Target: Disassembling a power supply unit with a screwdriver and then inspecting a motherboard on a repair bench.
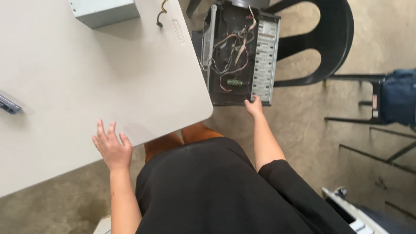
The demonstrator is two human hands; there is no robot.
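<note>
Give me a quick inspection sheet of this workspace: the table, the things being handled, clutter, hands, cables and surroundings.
Surface: pale table, mostly bare, seen from above.
Things in hand: open computer case standing on the floor beside the table, side panel off, innards showing.
Clutter: grey metal box at the table's far edge; dark object at its left edge.
Hands: left hand flat on the table's near edge, fingers spread; right hand grips the case's lower corner.
Cables: loose wires inside the case; black and yellow lead by the grey box.
Surroundings: black plastic chair, concrete floor, dark metal frames to the right.
</note>
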